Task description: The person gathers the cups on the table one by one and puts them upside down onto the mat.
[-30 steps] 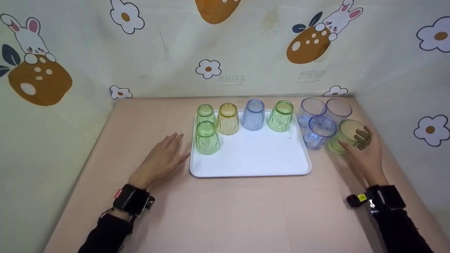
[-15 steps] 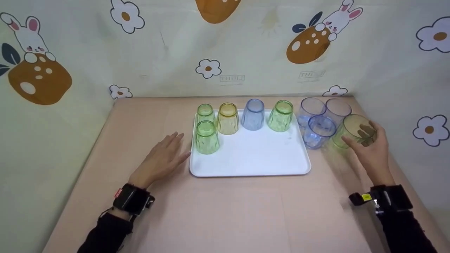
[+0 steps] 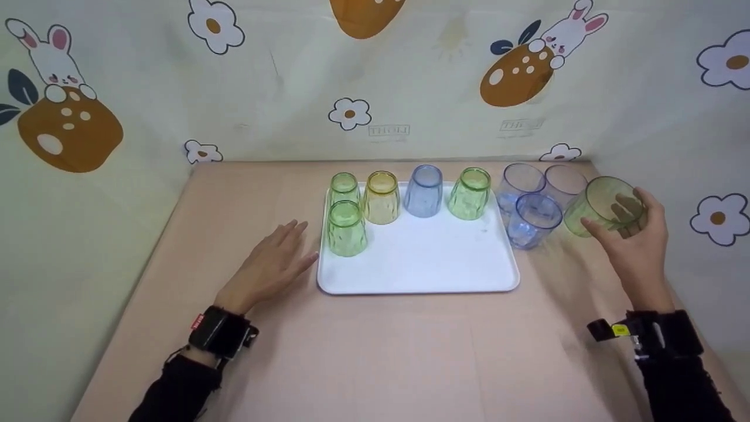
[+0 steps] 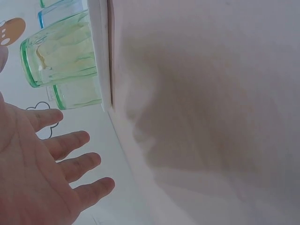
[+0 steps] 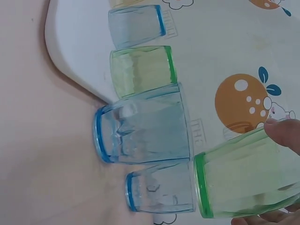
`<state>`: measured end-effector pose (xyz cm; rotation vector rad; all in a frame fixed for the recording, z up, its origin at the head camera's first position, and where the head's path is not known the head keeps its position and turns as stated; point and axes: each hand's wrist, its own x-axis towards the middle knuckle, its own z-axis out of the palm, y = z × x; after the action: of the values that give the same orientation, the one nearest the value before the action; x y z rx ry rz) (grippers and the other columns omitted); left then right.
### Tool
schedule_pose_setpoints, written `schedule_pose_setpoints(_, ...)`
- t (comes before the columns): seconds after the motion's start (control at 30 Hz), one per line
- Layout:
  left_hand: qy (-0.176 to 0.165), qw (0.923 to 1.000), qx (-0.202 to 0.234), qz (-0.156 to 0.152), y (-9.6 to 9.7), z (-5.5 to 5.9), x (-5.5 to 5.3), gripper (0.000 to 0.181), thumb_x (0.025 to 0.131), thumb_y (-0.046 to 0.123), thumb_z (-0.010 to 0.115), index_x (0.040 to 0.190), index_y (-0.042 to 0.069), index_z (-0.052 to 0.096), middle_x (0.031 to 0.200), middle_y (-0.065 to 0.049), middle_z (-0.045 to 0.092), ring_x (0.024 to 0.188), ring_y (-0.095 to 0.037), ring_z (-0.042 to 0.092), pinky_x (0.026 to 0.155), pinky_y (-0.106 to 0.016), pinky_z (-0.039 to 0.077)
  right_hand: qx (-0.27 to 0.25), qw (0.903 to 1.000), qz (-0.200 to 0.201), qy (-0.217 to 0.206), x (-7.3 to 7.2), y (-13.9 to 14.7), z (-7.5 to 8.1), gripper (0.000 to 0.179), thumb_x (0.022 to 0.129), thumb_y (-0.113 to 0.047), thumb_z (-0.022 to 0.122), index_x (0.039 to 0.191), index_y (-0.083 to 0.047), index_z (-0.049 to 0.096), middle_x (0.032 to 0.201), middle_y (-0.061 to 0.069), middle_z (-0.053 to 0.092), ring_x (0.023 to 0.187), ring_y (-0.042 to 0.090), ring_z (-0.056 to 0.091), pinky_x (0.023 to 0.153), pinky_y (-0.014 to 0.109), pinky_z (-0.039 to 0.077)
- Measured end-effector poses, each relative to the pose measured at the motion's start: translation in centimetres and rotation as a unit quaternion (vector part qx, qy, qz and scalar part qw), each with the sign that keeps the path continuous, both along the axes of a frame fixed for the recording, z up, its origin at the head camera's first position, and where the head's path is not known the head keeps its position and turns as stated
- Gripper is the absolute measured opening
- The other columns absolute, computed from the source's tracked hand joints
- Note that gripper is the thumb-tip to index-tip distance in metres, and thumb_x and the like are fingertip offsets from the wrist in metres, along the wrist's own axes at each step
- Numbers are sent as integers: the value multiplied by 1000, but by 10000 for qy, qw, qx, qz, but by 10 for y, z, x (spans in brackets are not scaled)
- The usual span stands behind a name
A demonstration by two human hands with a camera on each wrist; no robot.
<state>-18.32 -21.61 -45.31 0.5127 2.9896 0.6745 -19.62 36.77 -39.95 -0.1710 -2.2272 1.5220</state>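
My right hand (image 3: 636, 243) grips a green glass (image 3: 600, 205) between thumb and fingers, its mouth up and slightly tilted. In the right wrist view, the green glass (image 5: 248, 176) hangs higher than the blue glasses beside it. To its left stand a blue glass (image 3: 532, 225) and two paler bluish glasses (image 3: 520, 181), mouths up, at the tray's right edge. Fingers spread, my left hand (image 3: 266, 266) lies beside the left edge of the white tray (image 3: 433, 264) and holds nothing. Nearest to it on the tray is an upside-down green glass (image 3: 347, 231).
Along the tray's back, upside down, are another green glass (image 3: 343, 184), a yellow glass (image 3: 382, 199), a blue glass (image 3: 423, 192) and a further green glass (image 3: 469, 194). A patterned curtain (image 3: 281, 88) rises behind the pinkish table (image 3: 398, 351).
My right hand has lifted the green glass up and to the right, away from the blue glasses. My left hand stays where it was.
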Motion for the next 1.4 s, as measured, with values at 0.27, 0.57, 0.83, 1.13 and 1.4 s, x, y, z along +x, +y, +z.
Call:
schedule_pose_setpoints(0.27, 94, 9998, 146, -51, 0, 1, 1, 81, 104, 63, 37, 161, 6, 27, 163, -21, 23, 148, -42, 20, 118, -57, 17, 74, 9988, 37, 482, 4, -9, 10, 91, 85, 1, 80, 158, -13, 28, 146, 10, 46, 128, 25, 48, 107, 26, 39)
schedule_pose_setpoints(0.57, 74, 9998, 148, -66, 3, 2, 0, 83, 103, 65, 35, 161, 6, 26, 164, -20, 21, 149, -40, 19, 119, -55, 17, -1134, 9884, 437, 907, 11, -17, 23, 88, 81, 7, 82, 154, -13, 36, 143, 13, 49, 133, 29, 47, 104, 24, 43)
schedule_pose_setpoints(0.83, 224, 9994, 243, -62, 4, 2, 0, 83, 103, 65, 37, 161, 6, 27, 163, -18, 25, 149, -38, 21, 118, -55, 19, -2764, 9499, 1228, 789, 13, -32, 25, 78, 89, 10, 72, 155, -5, 31, 145, 18, 42, 134, 28, 44, 100, 23, 46)
schedule_pose_setpoints(1.13, 784, 9953, 542, -183, 8, -1, 1, 72, 105, 53, 45, 157, 5, 34, 158, -16, 37, 144, -33, 34, 115, -53, 29, -4477, 8674, 2157, 278, 16, -56, 18, 59, 101, 1, 59, 151, -4, 29, 149, 14, 37, 129, 24, 51, 107, 34, 43)
schedule_pose_setpoints(1.4, 1460, 9854, 791, -365, 14, 1, 0, 64, 104, 43, 54, 153, 5, 40, 151, -13, 47, 136, -30, 45, 109, -50, 39, -4463, 8587, 2519, 58, 19, -73, 12, 58, 105, -10, 56, 154, -3, 27, 156, 16, 30, 143, 30, 34, 112, 36, 36)
